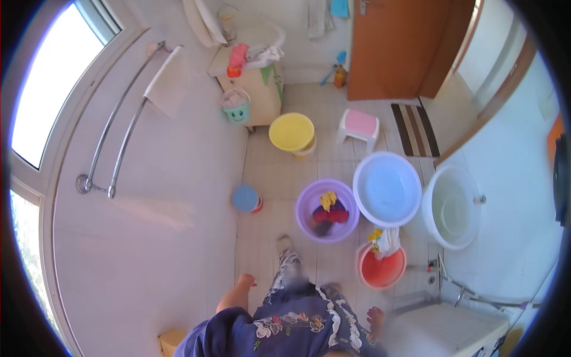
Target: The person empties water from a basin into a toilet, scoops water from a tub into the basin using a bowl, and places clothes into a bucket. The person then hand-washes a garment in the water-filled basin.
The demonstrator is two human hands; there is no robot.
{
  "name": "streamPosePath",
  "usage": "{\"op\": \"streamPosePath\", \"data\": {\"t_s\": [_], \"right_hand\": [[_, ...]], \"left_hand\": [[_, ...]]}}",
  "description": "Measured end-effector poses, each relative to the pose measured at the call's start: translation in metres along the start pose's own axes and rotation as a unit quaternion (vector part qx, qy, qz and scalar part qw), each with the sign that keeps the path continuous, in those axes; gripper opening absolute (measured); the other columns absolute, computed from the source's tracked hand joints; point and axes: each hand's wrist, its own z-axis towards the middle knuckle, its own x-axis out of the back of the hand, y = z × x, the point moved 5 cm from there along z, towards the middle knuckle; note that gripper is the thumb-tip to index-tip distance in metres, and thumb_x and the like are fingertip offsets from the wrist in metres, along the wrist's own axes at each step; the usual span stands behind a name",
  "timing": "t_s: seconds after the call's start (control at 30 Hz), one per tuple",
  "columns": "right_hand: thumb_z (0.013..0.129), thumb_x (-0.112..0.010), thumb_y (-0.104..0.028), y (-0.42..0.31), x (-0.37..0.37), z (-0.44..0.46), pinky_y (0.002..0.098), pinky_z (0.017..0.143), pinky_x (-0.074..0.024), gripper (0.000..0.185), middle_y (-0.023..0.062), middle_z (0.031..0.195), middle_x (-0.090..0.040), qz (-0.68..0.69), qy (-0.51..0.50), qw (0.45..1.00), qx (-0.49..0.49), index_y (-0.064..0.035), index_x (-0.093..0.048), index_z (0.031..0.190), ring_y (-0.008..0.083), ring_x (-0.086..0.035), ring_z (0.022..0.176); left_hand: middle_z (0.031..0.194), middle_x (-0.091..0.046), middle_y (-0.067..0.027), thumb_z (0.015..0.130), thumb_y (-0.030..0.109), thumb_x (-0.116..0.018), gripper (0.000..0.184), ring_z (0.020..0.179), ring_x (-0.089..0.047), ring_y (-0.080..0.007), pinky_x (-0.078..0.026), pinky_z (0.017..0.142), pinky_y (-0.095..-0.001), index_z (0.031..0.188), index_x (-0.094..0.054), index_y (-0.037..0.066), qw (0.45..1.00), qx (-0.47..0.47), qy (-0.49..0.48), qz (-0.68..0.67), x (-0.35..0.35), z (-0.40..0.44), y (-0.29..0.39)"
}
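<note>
My left hand hangs beside my body, holding nothing, its fingers loosely apart. Low on the other side, next to the white machine, my right hand is also bare with fingers apart. Ahead of me on the tiles stands a purple basin with a yellow cloth and dark and red clothes in it. A red bucket is the nearest vessel to my right hand. White and yellow cloths drape over its far rim. Neither hand touches any of these things.
A blue basin, a whitish tub and a yellow basin stand around. Further off are a pink-topped stool and a striped mat. The white machine is at my right; a blue-lidded container sits by the left wall.
</note>
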Motion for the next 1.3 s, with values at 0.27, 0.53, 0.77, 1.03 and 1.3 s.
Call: {"op": "streamPosePath", "data": {"t_s": [0.27,0.53,0.77,1.03,1.3], "right_hand": [[0.081,-0.051,-0.02,-0.103,-0.175,0.01,0.0266,0.047,-0.0431,0.02,0.0035,0.072,-0.06,-0.152,-0.093,0.983,0.05,-0.0047,-0.058,0.091,0.0119,-0.057,0.06],[0.08,-0.051,-0.019,-0.179,-0.292,0.033,0.0248,0.043,-0.0422,0.018,0.0037,0.068,-0.06,-0.214,-0.171,0.958,0.09,-0.0046,-0.061,0.086,0.0107,-0.058,0.059],[0.079,-0.051,-0.019,-0.258,-0.368,0.053,0.0361,0.055,-0.0448,0.02,0.0049,0.078,-0.061,-0.267,-0.137,0.95,0.082,-0.0067,-0.057,0.094,0.0182,-0.059,0.066],[0.081,-0.052,-0.022,-0.432,-0.55,0.087,0.0293,0.048,-0.0457,0.019,0.0057,0.069,-0.057,-0.113,-0.229,0.961,0.11,-0.0034,-0.058,0.086,0.0161,-0.055,0.057],[0.078,-0.058,-0.038,-0.736,-0.788,-0.004,0.0372,0.068,-0.0473,0.055,0.0067,0.109,-0.048,-0.05,-0.327,0.913,0.239,-0.0126,-0.038,0.122,0.0211,-0.051,0.094]], "left_hand": [[0.087,-0.059,-0.0054,0.075,0.011,-0.055,0.028,0.074,-0.062,-0.0189,-0.04,0.052,-0.0325,0.103,-0.053,0.009,0.994,-0.068,-0.024,-0.08,0.091,0.015,0.118],[0.085,-0.057,-0.0042,0.077,0.016,-0.056,0.03,0.07,-0.06,-0.0155,-0.041,0.05,-0.0279,0.104,-0.051,0.003,0.947,-0.18,-0.096,-0.248,0.124,0.026,0.292],[0.084,-0.057,-0.0033,0.08,0.019,-0.055,0.026,0.078,-0.058,-0.0134,-0.042,0.059,-0.0239,0.102,-0.053,0.005,0.913,-0.252,-0.139,-0.289,0.128,0.032,0.443],[0.101,-0.056,-0.0038,0.079,0.03,-0.06,0.039,0.085,-0.055,-0.0157,-0.042,0.071,-0.0319,0.109,-0.048,0.008,0.884,-0.319,-0.089,-0.33,0.194,0.008,0.677],[0.12,-0.043,-0.0127,0.073,0.035,-0.064,0.07,0.106,-0.045,-0.0203,-0.038,0.084,-0.0334,0.125,-0.032,0.0,0.845,-0.452,0.032,-0.285,0.264,-0.013,0.903]]}}
